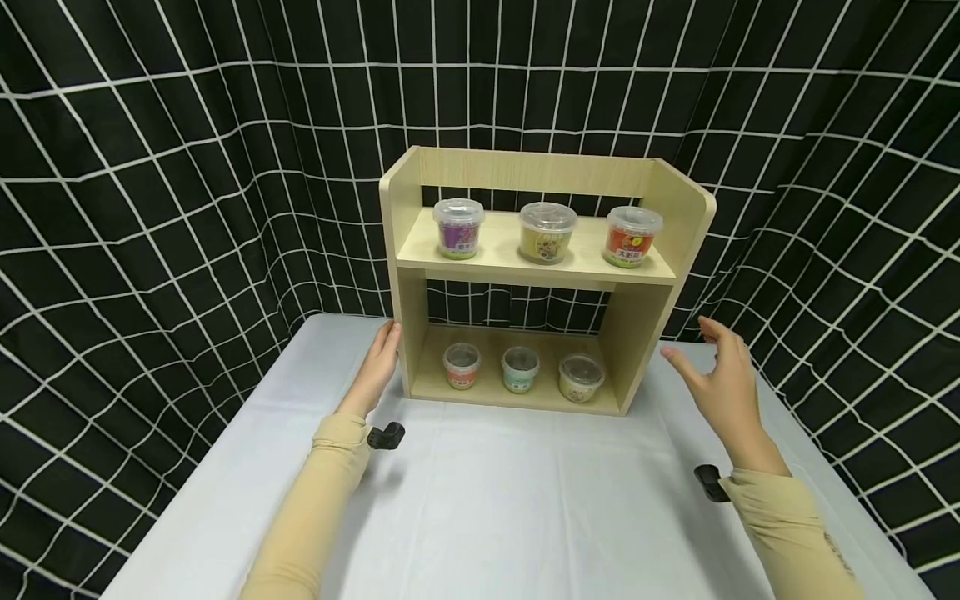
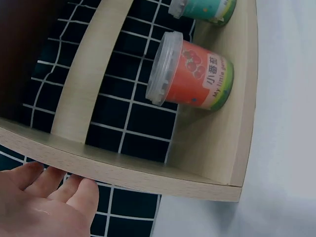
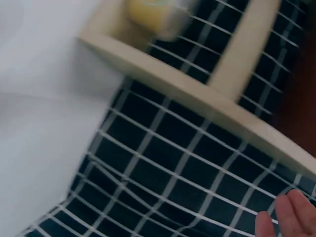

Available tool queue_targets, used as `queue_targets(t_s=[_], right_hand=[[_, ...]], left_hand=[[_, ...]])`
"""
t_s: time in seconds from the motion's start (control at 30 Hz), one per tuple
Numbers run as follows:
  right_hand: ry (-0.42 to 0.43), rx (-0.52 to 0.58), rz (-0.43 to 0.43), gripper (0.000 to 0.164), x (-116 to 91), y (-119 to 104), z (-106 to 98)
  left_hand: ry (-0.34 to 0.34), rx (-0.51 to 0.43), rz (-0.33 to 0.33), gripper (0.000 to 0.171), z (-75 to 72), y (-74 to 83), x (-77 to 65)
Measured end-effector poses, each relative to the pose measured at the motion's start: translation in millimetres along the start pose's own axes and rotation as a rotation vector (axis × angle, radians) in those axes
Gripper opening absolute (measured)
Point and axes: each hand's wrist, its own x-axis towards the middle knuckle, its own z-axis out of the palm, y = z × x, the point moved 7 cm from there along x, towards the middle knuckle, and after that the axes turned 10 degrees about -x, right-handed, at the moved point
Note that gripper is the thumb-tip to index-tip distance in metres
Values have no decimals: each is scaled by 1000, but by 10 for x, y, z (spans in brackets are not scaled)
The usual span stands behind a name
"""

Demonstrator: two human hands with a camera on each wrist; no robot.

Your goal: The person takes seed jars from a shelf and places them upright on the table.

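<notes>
A light wooden two-tier shelf [image 1: 510,275] stands on the table. My left hand [image 1: 375,367] is at its left side panel; in the left wrist view its fingertips [image 2: 84,195] rest along the panel's outer side. My right hand [image 1: 723,387] hovers to the right of the shelf, apart from it, thumb and fingers spread with nothing between them. On the upper board sit a purple cup [image 1: 459,229], a yellow cup [image 1: 547,233] and a red cup [image 1: 632,237]. Below are an orange-red cup [image 1: 461,367], a teal cup [image 1: 519,371] and a cream cup [image 1: 581,379], all lidded.
A white cloth [image 1: 487,492] covers the table in front of the shelf. Black curtains with a white grid [image 1: 540,92] hang behind the table and along both sides. Each wrist carries a small black camera, like the left one [image 1: 386,436].
</notes>
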Motion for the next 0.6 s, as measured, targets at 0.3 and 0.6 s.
queue_targets(t_s=[0.3, 0.6], right_hand=[[161, 80, -103, 61, 309, -424, -255], [177, 114, -122, 62, 474, -669, -257]], left_hand=[[20, 15, -36, 73, 17, 15, 73], [6, 1, -56, 72, 17, 8, 87]])
